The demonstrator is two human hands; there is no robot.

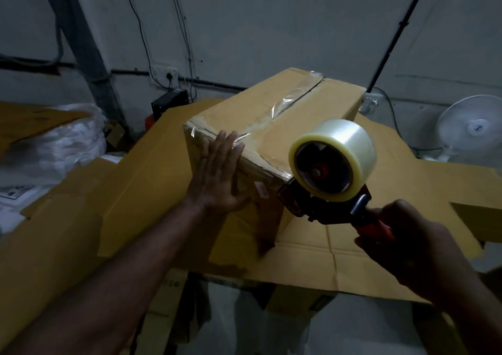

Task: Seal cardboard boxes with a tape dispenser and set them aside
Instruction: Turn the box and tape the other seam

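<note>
A: Where's the box?
B: Brown corrugated cardboard box (274, 126) sits on flattened cardboard sheets (380, 191), glossy clear tape (274, 107) along its top seam.
A: Hands?
B: Left hand (220, 175) flat, fingers straight, pressing the near face. Right hand (407, 243) wraps the red handle of the tape dispenser (331, 175); translucent cylindrical roll, nose at the box's near corner.

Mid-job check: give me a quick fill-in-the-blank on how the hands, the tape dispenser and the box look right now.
The right hand grips the tape dispenser by its ____ handle.
The left hand lies flat against the box and holds ____.
The tape on the roll is ____, not brown.
The box stands on a flattened sheet of ____.
Missing words: red; nothing; clear; cardboard.
</note>
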